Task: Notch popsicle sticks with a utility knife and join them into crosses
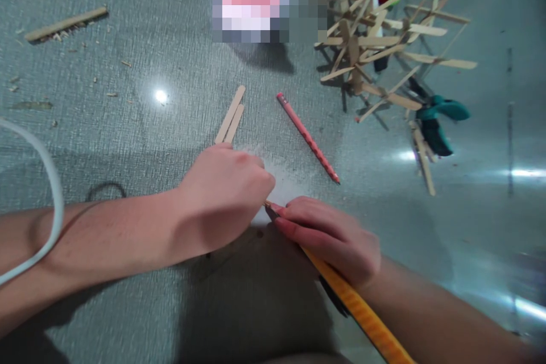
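Observation:
My left hand (228,187) is closed and low over the table, its fingertips hidden beneath it. A small wooden end, which looks like part of a craft stick (267,203), shows at its right side. Two pale craft sticks (230,116) reach out from behind its knuckles; whether the hand touches them is unclear. My right hand (330,236) is wrapped round a long yellow tool (358,298) with a dark tip (272,212), which meets the wooden end. The tool's exact kind is hidden by the grip. Pale dust (290,176) lies around both hands.
A pink pencil (307,137) lies beyond my hands. At upper right stands a tangle of joined craft sticks (354,48), with a teal-handled clamp (446,111) beside it. More sticks (66,24) and shavings lie at left. A white cable (55,205) crosses my left forearm. A blurred-out object stands at the top.

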Demonstrator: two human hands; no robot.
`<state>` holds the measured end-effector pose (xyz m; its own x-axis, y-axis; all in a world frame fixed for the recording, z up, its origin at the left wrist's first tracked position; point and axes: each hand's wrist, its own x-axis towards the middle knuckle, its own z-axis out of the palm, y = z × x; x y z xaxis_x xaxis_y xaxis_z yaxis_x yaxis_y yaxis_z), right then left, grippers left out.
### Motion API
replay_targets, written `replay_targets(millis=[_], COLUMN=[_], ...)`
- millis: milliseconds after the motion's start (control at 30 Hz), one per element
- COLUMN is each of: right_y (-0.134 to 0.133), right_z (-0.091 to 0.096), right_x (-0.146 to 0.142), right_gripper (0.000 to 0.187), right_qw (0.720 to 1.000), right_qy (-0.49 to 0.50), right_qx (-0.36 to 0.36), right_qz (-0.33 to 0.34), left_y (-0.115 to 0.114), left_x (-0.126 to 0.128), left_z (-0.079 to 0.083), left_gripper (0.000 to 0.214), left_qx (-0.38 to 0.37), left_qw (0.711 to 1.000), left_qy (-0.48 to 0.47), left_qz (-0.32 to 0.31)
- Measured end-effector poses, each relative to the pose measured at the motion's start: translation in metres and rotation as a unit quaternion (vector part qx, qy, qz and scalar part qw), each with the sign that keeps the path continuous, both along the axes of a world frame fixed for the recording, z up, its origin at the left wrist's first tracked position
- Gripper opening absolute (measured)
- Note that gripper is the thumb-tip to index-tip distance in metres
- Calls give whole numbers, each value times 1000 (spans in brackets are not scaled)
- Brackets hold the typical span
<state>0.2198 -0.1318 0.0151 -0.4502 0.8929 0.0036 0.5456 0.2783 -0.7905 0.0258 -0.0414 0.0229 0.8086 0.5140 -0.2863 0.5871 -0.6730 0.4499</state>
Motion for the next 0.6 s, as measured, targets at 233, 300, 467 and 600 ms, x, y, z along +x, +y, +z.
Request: replay_targets(millis=[233, 300, 467, 600], right_y=[-4, -5, -1, 1], right_z=[-12, -13, -3, 2], right_x=[5, 5, 2, 0], right_gripper=[27, 24, 19, 26], right_qw=[999, 997, 995, 1000], right_qy=[5, -2, -26, -15], right_qx=[41, 80, 90, -11], right_qz=[-11, -3, 32, -2], left_y=[1, 0, 0, 1], left_x=[0, 0, 0, 0], left_z=[0, -1, -2, -1], left_gripper=[21, 22, 22, 22], left_qx=[-7, -6, -1, -5], left_qw=[1000, 1000, 1000, 1000], left_qy=[7, 4, -8, -8], left_qz=[-8, -9, -4, -7])
